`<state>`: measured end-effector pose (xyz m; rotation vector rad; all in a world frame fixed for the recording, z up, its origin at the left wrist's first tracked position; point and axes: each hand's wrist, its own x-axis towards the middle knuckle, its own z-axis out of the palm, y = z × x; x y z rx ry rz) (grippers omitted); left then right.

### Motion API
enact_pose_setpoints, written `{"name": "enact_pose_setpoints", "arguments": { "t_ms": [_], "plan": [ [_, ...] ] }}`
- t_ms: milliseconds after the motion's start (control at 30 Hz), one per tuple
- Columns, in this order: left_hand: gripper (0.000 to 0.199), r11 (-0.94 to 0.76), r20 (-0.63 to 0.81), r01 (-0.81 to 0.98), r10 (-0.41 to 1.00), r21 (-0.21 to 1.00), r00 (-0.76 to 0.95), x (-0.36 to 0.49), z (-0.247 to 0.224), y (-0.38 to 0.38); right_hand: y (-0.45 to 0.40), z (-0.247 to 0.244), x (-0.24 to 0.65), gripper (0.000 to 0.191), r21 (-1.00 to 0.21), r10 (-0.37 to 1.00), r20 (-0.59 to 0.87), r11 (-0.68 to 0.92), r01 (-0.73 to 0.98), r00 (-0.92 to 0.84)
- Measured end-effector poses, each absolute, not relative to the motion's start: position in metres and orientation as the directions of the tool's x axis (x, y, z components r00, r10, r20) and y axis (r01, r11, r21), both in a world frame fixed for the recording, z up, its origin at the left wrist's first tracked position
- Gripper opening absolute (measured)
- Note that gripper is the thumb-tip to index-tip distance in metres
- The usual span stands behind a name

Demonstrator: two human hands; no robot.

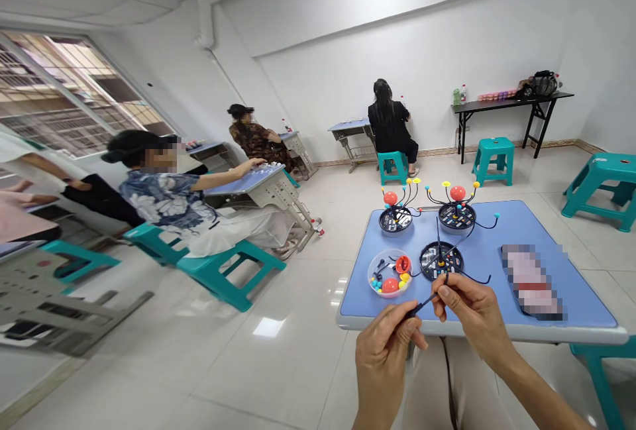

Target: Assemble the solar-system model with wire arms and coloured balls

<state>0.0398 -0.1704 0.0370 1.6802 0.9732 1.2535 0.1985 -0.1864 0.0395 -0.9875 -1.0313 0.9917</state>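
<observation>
My left hand (383, 365) and right hand (470, 311) are pinching a thin black wire (423, 305), fingers nearly closed over its hidden ends, beside a pixelated object (531, 282) I can't make out.

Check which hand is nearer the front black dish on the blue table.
Right hand: nearer, its fingertips just below the black dish in view. Left hand: farther off, down and to the left of the dish. Both pinch one black rod.

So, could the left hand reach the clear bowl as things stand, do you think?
Probably yes: the left hand is just below the bowl, nothing between them, though it pinches a black rod.
</observation>
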Motion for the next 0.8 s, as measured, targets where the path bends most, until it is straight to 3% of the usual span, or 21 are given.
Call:
{"name": "enact_pose_setpoints", "arguments": {
  "t_ms": [533, 800],
  "plan": [
    [0.020, -0.350, 0.324, 0.092, 0.921, 0.932, 0.218, 0.0408, 0.0343, -0.1698, -0.1845, 0.0392, 0.1985, 0.030, -0.952, 0.953, 0.220, 0.257, -0.168, 0.208],
    [0.018, -0.492, 0.458, 0.129, 0.860, 0.861, 0.224, 0.0415, 0.0277, -0.1697, -0.1871, 0.0306, 0.1931, 0.029, -0.940, 0.967, 0.137, 0.196, -0.281, 0.215]
  ]
}}
